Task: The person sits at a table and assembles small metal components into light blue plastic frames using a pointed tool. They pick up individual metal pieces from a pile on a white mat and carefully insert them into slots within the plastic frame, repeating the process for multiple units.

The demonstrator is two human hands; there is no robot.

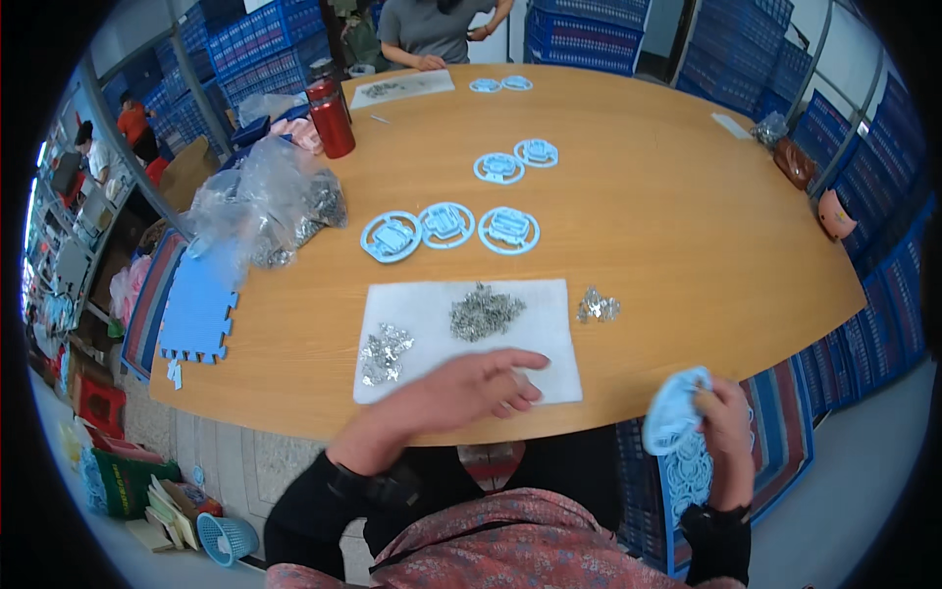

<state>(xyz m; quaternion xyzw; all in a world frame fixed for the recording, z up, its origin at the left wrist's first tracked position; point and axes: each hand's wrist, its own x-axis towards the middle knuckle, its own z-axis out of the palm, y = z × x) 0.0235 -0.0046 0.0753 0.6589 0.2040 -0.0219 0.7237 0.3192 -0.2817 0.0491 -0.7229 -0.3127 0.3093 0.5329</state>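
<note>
Reaching with the left hand [471, 388] across the white rectangular felt sheet [432, 304], fingers loosely spread, gripping nothing, probably heading for the grey metal clip pile [485, 314]. Pinching the pale blue round plastic frame [675, 410] in the right hand [724, 417] off the table edge [687, 363], above a blue crate; tilting edge-on, long axis running lower-left to upper-right, likely readying it for fitting.

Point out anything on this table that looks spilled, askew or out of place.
One small heap of metal parts lies on the bare wood table, just off the right edge of the white sheet that holds the other two piles. A blue foam mat overhangs the table's left edge. Nothing looks damaged.
</note>
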